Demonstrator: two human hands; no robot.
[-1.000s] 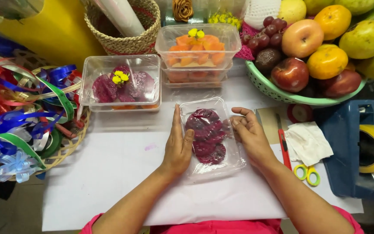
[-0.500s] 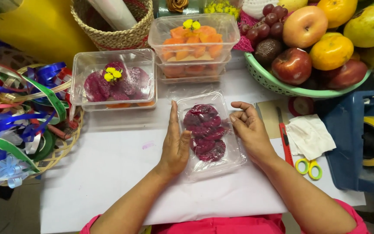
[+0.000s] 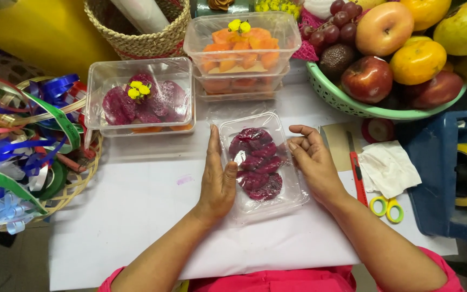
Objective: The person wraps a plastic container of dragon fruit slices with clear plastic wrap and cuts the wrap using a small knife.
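A clear plastic tray (image 3: 293, 197) of dark red fruit slices (image 3: 255, 162), covered in clear film, lies on white paper (image 3: 136, 216) in front of me. My left hand (image 3: 218, 176) lies flat against the tray's left side, thumb resting on the film. Against the tray's right side rests my right hand (image 3: 312, 162), fingers curled at its upper right edge. Both hands touch the tray.
Behind sit a clear box of purple fruit (image 3: 144, 100) and stacked boxes of orange fruit (image 3: 241, 51), both with yellow flowers. A green fruit basket (image 3: 341, 97) stands back right. A red cutter (image 3: 357, 173), scissors (image 3: 387, 208), tissue (image 3: 387, 167) lie right; ribbons (image 3: 22, 146) left.
The hands have stayed at the tray's sides; the right hand's fingers have shifted slightly along the tray's right edge. The view has tilted a little.
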